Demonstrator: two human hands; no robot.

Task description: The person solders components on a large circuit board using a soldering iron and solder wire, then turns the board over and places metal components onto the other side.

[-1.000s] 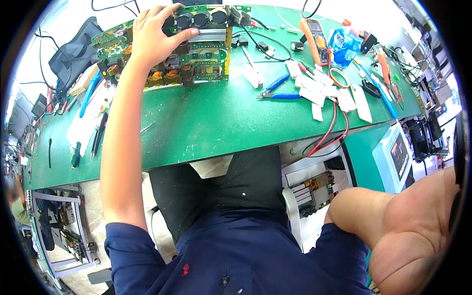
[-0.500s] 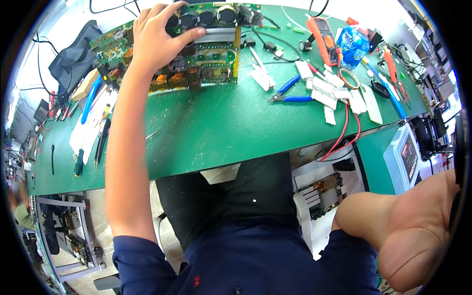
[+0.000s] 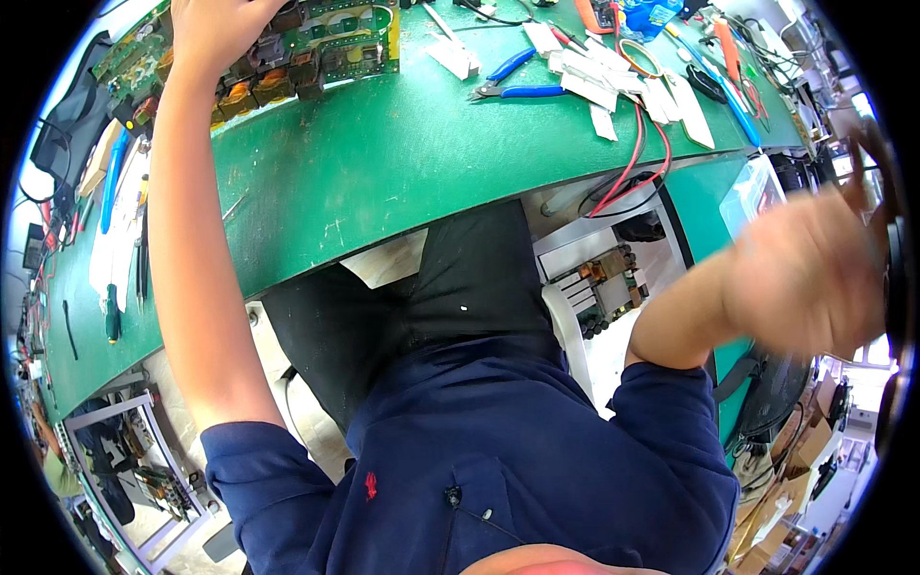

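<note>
My left hand (image 3: 216, 31) is over the large green circuit board (image 3: 350, 48) at the far left of the bench. Its thumb stretches along the board's parts, while the other fingers are cut off by the upper edge. Earlier they lay curled over the board's components. Copper-coloured coils and dark blocks line the board's near side. My right hand (image 3: 810, 273) is raised at the right rim, well off the bench and close to the camera. Motion smears its fingers, and a dark brown blurred shape stands beside them; whether the hand holds it is unclear.
Blue-handled cutters (image 3: 522, 91) lie right of the board, beside scattered white strips (image 3: 585, 86) and a tape ring (image 3: 640, 57). Red leads (image 3: 640, 158) hang over the bench's front edge. At left are a blue tool (image 3: 113, 182) and a green-handled screwdriver (image 3: 113, 316).
The whole view has tilted, moving the bench and board up and left in the picture. My right hand has turned and moved upward at the right rim. My left hand stays at the board.
</note>
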